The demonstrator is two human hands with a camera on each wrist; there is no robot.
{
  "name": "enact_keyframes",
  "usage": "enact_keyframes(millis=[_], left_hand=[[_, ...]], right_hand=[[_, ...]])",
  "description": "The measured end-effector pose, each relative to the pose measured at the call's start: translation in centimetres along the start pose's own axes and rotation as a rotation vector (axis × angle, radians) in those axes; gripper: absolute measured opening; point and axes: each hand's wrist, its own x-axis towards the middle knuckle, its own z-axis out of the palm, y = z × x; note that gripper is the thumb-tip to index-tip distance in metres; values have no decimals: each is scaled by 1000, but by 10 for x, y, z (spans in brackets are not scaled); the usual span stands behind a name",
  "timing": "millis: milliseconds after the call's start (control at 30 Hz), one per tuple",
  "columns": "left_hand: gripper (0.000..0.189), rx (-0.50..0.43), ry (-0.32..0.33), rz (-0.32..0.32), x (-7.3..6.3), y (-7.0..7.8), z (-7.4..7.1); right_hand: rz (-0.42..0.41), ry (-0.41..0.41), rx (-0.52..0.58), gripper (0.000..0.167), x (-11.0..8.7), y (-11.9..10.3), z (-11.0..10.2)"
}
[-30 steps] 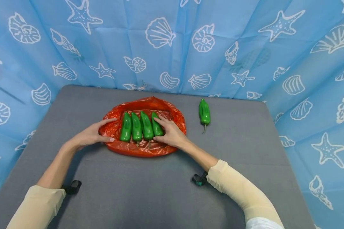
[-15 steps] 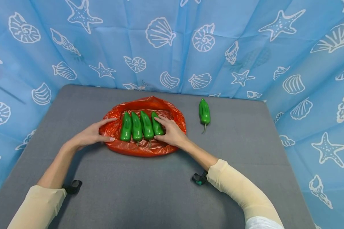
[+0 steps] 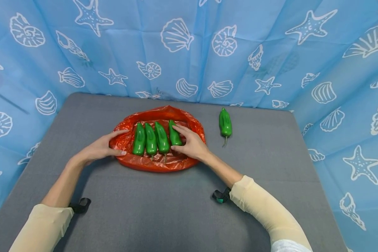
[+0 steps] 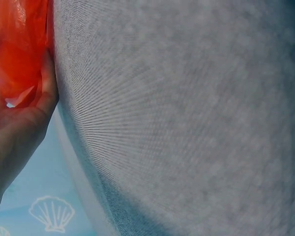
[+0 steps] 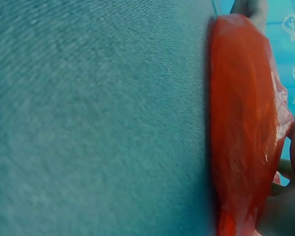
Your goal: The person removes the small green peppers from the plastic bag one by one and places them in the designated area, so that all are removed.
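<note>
An orange-red plastic bag (image 3: pixel 151 168), its rim folded open, lies on the grey table. Several green peppers (image 3: pixel 151 140) stand side by side in it, stems toward the person. At the bag's left end my left hand (image 3: pixel 96 148) holds the rim, thumb in front and fingers behind; in the left wrist view it cups the bag's end. My right hand (image 3: pixel 193 145) reaches over the right rim and grips the rightmost pepper (image 3: pixel 174 134) between thumb and fingertips. That pepper's stem end is partly hidden by the thumb. In the right wrist view the bag's side hides the peppers.
One more green pepper (image 3: pixel 225 123) lies on the table (image 3: pixel 264 147) to the right of the bag. A blue curtain (image 3: pixel 182 63) with white shell prints hangs behind and beside the table. Black straps (image 3: pixel 81 205) sit on the wrists.
My right hand has shifted slightly right and away with the rightmost pepper, and the gap between it and its neighbour has widened. My left hand stays at the bag's left end.
</note>
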Motion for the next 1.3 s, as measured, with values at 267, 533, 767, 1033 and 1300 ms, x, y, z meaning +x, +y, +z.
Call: enact_keyframes(millis=[267, 533, 767, 1033, 1300], left_hand=[[86, 13, 2, 13, 0, -2, 1], [87, 11, 1, 14, 2, -2, 1], [88, 18, 2, 6, 3, -2, 1], [87, 8, -1, 8, 1, -4, 3], [87, 15, 9, 21, 1, -3, 0]], right_hand=[[-21, 21, 51, 76, -6, 1, -8], [-37, 62, 124, 73, -12, 2, -14], [-39, 96, 148, 72, -15, 4, -20], [-40, 143, 181, 71, -21, 9, -28], [-48, 191, 235, 69, -26, 11, -38]])
